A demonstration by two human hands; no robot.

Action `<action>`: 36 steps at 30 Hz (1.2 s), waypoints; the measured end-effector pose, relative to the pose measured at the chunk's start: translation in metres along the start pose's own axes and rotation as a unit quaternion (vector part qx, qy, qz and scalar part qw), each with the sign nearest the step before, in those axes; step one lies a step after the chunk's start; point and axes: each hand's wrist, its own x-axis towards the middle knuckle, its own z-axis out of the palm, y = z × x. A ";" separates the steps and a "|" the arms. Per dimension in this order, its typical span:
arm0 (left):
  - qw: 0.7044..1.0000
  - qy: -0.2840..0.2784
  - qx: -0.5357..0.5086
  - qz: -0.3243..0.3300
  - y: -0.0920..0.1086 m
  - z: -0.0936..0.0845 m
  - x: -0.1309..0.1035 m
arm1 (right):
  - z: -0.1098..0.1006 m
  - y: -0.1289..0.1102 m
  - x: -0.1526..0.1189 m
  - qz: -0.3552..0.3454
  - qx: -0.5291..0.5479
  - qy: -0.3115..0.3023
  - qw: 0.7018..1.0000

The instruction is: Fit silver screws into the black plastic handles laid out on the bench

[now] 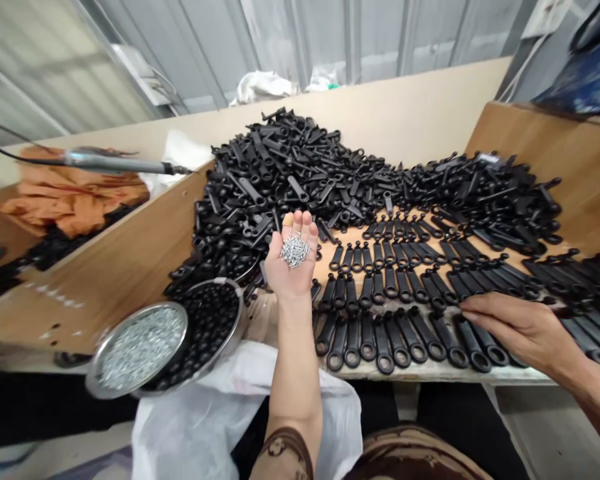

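Note:
My left hand (293,270) is palm up in the middle, cupped under a small heap of silvery screws (295,251). At the right, my right hand (510,327) reaches over the rows of black ring-ended parts (385,343), its fingertips pinched together at the top of a part in the front row. Whatever lies between those fingertips is too small to make out. The black parts lie side by side in several rows, rings toward me. Behind them rises a large loose pile of the same black parts (280,160).
A metal bowl of screws (140,347) rests on a larger bowl of black balls (205,333) at the lower left. An electric screwdriver (115,162) hangs at the upper left near orange cloth (70,193). Wooden boards (145,273) border the work area. White plastic (195,427) covers my lap.

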 end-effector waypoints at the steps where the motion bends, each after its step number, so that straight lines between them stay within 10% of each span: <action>1: 1.000 -0.004 -0.001 0.017 0.005 -0.002 -0.001 | 0.008 -0.008 -0.001 -0.037 0.014 -0.005 0.999; 10: 0.995 0.065 0.034 0.073 0.047 -0.026 -0.014 | 0.095 -0.092 0.011 -0.181 0.056 -0.023 0.982; 19: 0.984 0.172 -0.002 0.037 0.065 -0.029 -0.058 | 0.173 -0.138 0.049 -0.162 -0.073 -0.168 0.970; 36: 0.970 0.237 -0.012 0.045 0.077 -0.045 -0.145 | 0.169 -0.144 0.039 -0.212 -0.048 -0.174 0.961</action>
